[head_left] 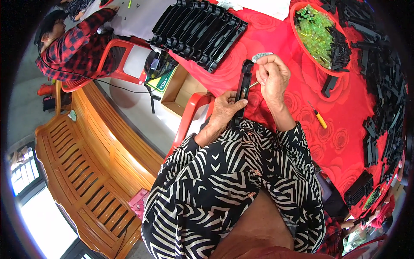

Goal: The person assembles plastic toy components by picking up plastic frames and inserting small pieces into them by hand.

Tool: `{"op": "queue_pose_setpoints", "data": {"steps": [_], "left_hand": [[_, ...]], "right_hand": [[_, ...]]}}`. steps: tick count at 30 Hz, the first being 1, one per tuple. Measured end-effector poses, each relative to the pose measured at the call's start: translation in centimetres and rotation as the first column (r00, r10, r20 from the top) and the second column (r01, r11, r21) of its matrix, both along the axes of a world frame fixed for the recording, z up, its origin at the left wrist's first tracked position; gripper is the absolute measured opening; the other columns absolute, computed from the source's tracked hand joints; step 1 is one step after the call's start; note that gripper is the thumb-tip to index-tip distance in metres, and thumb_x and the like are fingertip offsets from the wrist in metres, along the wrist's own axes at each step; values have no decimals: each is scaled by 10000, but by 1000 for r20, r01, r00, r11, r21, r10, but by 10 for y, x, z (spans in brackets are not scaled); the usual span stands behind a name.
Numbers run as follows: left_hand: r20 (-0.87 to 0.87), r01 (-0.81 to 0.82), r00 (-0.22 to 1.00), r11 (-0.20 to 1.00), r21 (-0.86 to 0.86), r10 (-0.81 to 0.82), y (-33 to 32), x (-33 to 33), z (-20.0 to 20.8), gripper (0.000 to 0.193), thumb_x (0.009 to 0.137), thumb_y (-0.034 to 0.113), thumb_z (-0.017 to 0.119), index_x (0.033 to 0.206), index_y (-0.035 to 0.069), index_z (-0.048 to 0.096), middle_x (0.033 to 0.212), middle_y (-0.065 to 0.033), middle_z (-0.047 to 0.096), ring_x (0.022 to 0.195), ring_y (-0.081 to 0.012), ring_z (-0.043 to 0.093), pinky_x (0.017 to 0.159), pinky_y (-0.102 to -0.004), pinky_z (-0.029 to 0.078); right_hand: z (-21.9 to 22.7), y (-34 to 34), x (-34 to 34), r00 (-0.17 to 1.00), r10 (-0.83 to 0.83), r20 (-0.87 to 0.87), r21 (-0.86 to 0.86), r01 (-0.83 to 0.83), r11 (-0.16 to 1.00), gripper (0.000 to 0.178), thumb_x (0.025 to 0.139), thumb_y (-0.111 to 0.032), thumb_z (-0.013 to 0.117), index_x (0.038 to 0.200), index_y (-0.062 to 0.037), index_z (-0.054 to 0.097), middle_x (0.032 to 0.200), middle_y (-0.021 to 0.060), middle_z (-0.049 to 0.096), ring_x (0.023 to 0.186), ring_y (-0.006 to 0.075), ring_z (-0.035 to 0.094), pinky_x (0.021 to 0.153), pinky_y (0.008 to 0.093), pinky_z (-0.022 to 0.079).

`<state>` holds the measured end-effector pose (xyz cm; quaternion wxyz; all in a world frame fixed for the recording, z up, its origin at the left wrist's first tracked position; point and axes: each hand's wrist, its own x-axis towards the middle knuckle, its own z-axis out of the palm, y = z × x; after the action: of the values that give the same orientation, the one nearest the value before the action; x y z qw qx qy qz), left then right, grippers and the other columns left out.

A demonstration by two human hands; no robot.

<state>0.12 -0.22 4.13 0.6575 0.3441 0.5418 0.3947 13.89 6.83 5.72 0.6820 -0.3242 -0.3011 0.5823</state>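
Note:
My left hand [225,111] is closed around a long, narrow black plastic part [245,83], held upright at the table edge close to my body. Just right of it, my right hand [274,80] is raised with its fingers pinched on a thin rod [253,84]. The rod points toward the black part; its other end is hidden in the fingers. Beside those fingertips shows a small silvery oval thing [261,56] whose kind I cannot make out. A screwdriver [320,118] with a yellow handle lies on the red cloth, right of my right hand.
Black plastic parts [200,32] stand in a row at the far left. A red basket [295,32] holds green and black pieces. Loose black parts [388,95] cover the table's right side. A red chair [189,114] and wooden bench [82,168] stand left; another person [73,49] sits beyond.

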Motion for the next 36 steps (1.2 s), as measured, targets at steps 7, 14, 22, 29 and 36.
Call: {"op": "queue_pose_setpoints", "data": {"steps": [7,14,22,29,36], "left_hand": [[-59,34,997,984,-174,-45,-2,-3,7,216,748,134,700,862,-31,621,671,0,560,585,-57,476,525,-196,369],[-9,63,998,968,-243,-67,-4,0,5,204,746,125,696,868,-20,619,678,-11,558,586,-63,479,512,-207,373],[12,-2,1000,987,-162,4,-9,2,-12,226,705,132,728,805,-27,602,665,-21,575,565,-69,492,497,-214,390],[-61,35,997,987,-160,-46,-8,3,-14,229,694,143,738,780,-30,614,665,-24,581,574,-70,493,511,-223,402],[14,-6,1000,987,-158,8,-9,1,-16,245,706,140,738,830,-36,622,684,-30,595,595,-76,507,531,-224,412]], "right_hand": [[1,-4,-5,998,27,62,15,-28,999,181,761,62,356,729,63,533,524,0,379,405,49,280,360,202,254],[-6,-14,-12,982,17,189,35,-24,999,203,762,78,335,702,58,527,505,-2,368,400,42,275,361,206,242],[-1,-9,-9,983,28,179,-1,-28,1000,205,771,67,335,677,42,516,506,8,385,388,44,272,356,206,235],[-10,-18,-19,954,187,234,-147,-156,977,208,790,31,343,678,23,518,510,-9,393,375,42,284,336,205,224],[10,-6,-7,976,24,218,110,-49,993,172,757,67,347,680,37,499,499,9,376,397,59,294,365,214,242]]}}
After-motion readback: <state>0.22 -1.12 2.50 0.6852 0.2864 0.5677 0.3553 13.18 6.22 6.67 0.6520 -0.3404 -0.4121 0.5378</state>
